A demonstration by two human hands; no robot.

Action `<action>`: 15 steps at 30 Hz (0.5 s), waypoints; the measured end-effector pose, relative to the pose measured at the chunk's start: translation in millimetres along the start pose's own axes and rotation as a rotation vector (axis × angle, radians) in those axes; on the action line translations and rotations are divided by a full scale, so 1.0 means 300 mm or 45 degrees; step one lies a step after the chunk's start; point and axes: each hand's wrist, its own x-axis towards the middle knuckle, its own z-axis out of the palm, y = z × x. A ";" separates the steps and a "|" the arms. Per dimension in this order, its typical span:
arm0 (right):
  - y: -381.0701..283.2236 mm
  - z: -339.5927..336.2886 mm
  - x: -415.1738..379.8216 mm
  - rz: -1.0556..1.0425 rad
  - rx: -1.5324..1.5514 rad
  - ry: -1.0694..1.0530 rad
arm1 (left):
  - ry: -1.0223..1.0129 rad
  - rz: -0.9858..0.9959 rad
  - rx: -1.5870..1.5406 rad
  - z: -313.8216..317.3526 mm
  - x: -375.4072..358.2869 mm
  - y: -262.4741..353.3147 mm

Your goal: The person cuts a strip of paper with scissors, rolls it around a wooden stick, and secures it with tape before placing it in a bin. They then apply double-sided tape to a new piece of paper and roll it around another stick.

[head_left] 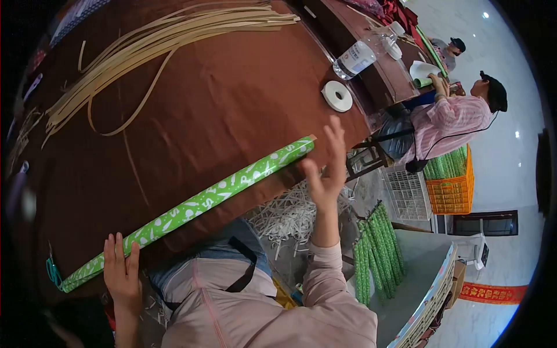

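A long, slim roll of shiny green material with white printed shapes and letters lies slantwise along the near edge of the brown-covered table. Near its lower left end, my left hand rests with fingers stretched flat against it. My right hand is raised just off the upper right end, fingers spread and nothing in them. A bit of brown shows at that end of the roll. Teal-handled scissors lie by the lower left end.
Tan strips lie across the far side. A white tape roll and a clear bottle are at the right edge. Shredded white strips lie below; green rolls stand nearby. A person in a pink shirt sits beyond.
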 end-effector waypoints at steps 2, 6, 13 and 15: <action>-0.129 0.103 -0.002 -0.145 0.076 -0.327 | 0.059 0.000 -0.014 0.000 0.012 0.008; -0.316 0.264 0.015 -0.379 -0.065 -0.863 | 0.082 -0.008 -0.073 -0.052 0.055 0.023; -0.357 0.343 -0.004 -0.652 -0.159 -0.936 | 0.097 -0.082 -0.138 -0.055 -0.011 -0.076; -0.366 0.341 -0.001 -0.673 -0.191 -0.934 | 0.070 -0.087 -0.111 -0.068 -0.062 -0.119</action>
